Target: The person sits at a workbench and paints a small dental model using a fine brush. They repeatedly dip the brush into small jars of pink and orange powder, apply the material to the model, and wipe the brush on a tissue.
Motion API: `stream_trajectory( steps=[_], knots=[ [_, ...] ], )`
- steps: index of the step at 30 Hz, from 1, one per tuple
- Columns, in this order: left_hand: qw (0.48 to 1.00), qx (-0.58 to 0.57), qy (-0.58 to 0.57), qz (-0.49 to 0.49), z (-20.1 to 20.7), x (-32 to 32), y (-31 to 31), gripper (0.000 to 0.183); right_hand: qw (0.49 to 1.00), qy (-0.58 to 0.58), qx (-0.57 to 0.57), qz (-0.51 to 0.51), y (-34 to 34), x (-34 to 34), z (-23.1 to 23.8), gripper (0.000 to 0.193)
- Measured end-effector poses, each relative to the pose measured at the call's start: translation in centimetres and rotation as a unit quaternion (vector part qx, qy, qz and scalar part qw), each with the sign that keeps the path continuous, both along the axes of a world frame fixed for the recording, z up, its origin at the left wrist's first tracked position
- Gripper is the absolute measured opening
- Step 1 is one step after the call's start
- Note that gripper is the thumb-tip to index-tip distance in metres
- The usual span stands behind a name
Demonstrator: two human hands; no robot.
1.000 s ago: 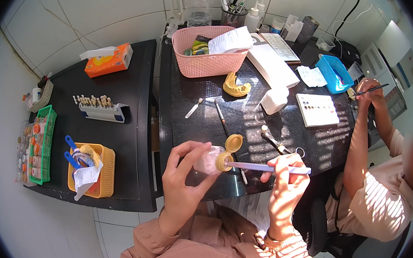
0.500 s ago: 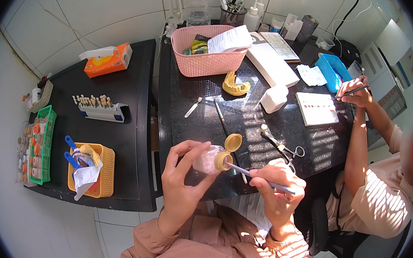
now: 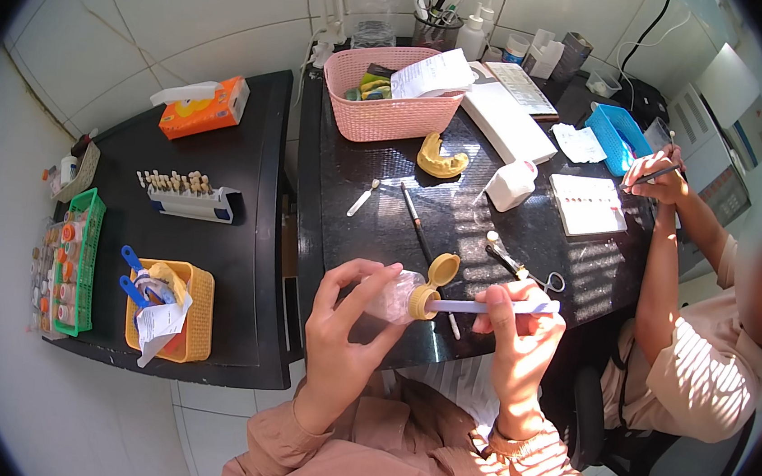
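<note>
My left hand (image 3: 346, 326) is closed around a small clear bottle (image 3: 391, 295) of pinkish contents, tipped on its side with its yellow flip cap (image 3: 443, 269) open. Between the thumb and fingers of my right hand (image 3: 517, 341) is a slim lavender stick (image 3: 492, 309). Its left end reaches into the bottle's mouth; that tip is hidden. Just beyond my hands lie a thin dark brush-like tool (image 3: 417, 218) and a scissor-handled clamp (image 3: 523, 270). A shade tab (image 3: 363, 197) and a yellow dental cast (image 3: 442, 158) rest farther back.
A pink basket (image 3: 391, 119), a white bottle (image 3: 511, 186) and a white palette (image 3: 588, 206) stand on the black table. At right, a co-worker's hand (image 3: 656, 176) holds a thin tool. The left table bears a yellow basket (image 3: 200, 317), a shade guide (image 3: 189, 203) and a tissue pack (image 3: 206, 109).
The lavender stick has swung from a slant to nearly level, with its left end farther in the bottle's mouth. My left hand and the bottle have shifted slightly right.
</note>
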State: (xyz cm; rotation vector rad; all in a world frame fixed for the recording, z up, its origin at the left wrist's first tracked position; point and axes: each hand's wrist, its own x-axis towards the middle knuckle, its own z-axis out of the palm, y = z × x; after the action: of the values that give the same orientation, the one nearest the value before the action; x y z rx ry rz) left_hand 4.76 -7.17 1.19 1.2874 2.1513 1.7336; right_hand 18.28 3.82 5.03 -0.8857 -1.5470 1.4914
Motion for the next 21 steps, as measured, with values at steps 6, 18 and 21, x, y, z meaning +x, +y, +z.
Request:
stream_trajectory(
  steps=[6, 18, 21],
  knots=[
    [1.000, -0.005, 0.000, -0.011, 0.03, -0.13, -0.18, 0.055, 0.999, 0.008, 0.015, -0.035, 0.40, 0.04, -0.58, 0.016],
    [1.000, 0.005, -0.006, -0.003, 0.15, -0.02, -0.05, 0.055, 1.000, 0.002, 0.000, -0.011, -0.03, -0.80, -0.29, 0.015],
    [1.000, 0.002, -0.004, 0.000, 0.14, 0.00, -0.16, 0.055, 1.000, 0.005, -0.018, -0.007, 0.16, -0.86, -0.82, 0.016]
  ],
)
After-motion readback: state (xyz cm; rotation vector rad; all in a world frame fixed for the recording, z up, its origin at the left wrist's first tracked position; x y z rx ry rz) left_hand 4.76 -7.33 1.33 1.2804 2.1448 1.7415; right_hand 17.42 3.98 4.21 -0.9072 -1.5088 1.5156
